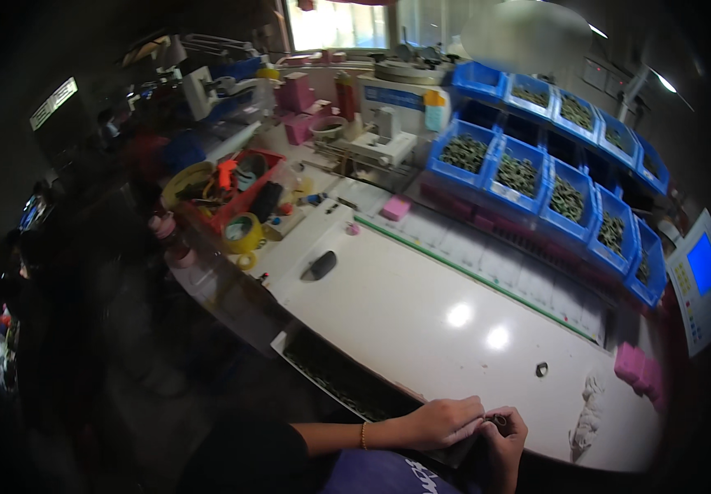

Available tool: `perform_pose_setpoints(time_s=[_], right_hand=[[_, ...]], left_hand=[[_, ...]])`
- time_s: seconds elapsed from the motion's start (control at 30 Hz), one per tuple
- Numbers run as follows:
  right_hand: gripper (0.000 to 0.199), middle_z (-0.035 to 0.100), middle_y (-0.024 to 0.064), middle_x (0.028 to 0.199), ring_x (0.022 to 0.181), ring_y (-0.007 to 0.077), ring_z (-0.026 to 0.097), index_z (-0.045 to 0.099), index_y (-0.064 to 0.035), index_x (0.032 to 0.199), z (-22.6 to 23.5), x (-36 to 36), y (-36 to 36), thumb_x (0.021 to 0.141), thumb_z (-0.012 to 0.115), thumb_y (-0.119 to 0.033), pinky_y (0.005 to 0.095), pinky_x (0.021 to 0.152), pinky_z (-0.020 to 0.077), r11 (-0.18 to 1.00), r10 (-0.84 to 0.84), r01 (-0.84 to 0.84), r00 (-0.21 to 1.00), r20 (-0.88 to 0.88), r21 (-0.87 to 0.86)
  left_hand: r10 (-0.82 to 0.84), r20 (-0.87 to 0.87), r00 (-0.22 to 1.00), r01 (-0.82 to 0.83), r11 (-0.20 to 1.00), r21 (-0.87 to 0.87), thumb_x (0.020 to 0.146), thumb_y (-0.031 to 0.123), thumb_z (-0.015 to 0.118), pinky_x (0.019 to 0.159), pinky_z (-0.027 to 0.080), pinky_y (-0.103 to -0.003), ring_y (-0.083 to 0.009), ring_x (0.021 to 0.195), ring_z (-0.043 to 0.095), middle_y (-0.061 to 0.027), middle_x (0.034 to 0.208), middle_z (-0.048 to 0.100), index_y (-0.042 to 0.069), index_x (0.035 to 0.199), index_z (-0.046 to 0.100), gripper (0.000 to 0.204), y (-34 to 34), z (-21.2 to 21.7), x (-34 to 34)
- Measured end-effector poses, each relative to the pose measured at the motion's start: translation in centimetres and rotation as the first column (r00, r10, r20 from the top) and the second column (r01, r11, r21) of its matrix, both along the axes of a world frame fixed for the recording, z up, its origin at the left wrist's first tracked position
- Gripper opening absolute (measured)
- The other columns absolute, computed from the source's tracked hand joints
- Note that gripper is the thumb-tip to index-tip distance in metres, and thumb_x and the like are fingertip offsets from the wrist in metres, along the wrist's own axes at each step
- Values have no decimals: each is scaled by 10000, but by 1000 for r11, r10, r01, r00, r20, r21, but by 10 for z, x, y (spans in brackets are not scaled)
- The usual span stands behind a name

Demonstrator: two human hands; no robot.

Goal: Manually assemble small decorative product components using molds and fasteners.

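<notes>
My left hand (447, 420) and my right hand (508, 436) meet over the near edge of the white worktable (405, 313), fingers pinched together. Between the fingertips sits a small dark piece with a thin, gold-coloured loop (498, 420); its exact kind is too small to make out. The right hand's fingers curl around this piece while the left fingers press against its left side. Beyond the hands, a small dark ring-shaped piece (541, 370) lies on the tabletop. To its right is a crumpled white strip of cloth or string (588, 416).
Blue bins (569, 198) full of small grey-green pieces stand in tiers at the back right. A control panel with a blue screen (704, 263) and pink blocks (640, 369) are at the right. A red tray (244, 193), yellow tape (242, 234) and a dark oval object (321, 264) lie left.
</notes>
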State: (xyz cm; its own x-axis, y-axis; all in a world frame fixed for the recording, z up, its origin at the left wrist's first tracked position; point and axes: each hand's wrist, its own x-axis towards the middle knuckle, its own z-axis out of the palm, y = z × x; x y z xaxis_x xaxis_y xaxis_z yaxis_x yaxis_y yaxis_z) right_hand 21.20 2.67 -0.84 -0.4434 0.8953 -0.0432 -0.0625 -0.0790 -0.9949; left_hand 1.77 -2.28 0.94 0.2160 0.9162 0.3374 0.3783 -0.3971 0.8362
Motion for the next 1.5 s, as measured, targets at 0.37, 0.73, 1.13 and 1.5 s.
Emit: perform_pose_setpoints(time_s=[0.37, 0.73, 1.13, 1.5], right_hand=[[278, 665, 175, 1058, 961, 350, 643, 662, -24, 1078, 51, -38, 1, 818, 752, 15, 429, 841, 519, 566, -26, -348, 898, 439, 747], [188, 635, 184, 982, 932, 367, 606, 617, -15, 999, 50, -53, -8, 841, 699, 48, 424, 817, 501, 545, 144, -528, 824, 547, 652], [113, 621, 27, 847, 777, 95, 556, 618, -19, 976, 29, -67, -14, 1021, 586, -118, 247, 693, 470, 881, 471, -443, 847, 246, -164], [155, 541, -27, 720, 626, 61, 493, 594, -91, 938, -10, -47, 29, 1036, 573, -210, 205, 522, 402, 999, 42, -36, 957, 287, -26]], left_hand=[[128, 341, 931, -65, 980, -190, 982, 177, 553, 733, 474, -372, -272, 769, 585, -142, 824, 588, 2, 927, 550, 183, -16, -16, -22], [159, 291, 943, -171, 985, 16, 931, 112, 613, 689, 485, -396, -343, 762, 593, -140, 871, 545, 0, 941, 566, 122, -42, -14, -37], [354, -2, 935, -328, 867, 376, 885, 158, 635, 619, 479, -428, -338, 720, 594, -151, 775, 538, 39, 791, 558, 170, -58, -22, -52], [353, -106, 930, -329, 925, 192, 889, 208, 688, 647, 517, -414, -287, 772, 645, -99, 829, 532, 53, 889, 595, 180, -80, -86, -56]])
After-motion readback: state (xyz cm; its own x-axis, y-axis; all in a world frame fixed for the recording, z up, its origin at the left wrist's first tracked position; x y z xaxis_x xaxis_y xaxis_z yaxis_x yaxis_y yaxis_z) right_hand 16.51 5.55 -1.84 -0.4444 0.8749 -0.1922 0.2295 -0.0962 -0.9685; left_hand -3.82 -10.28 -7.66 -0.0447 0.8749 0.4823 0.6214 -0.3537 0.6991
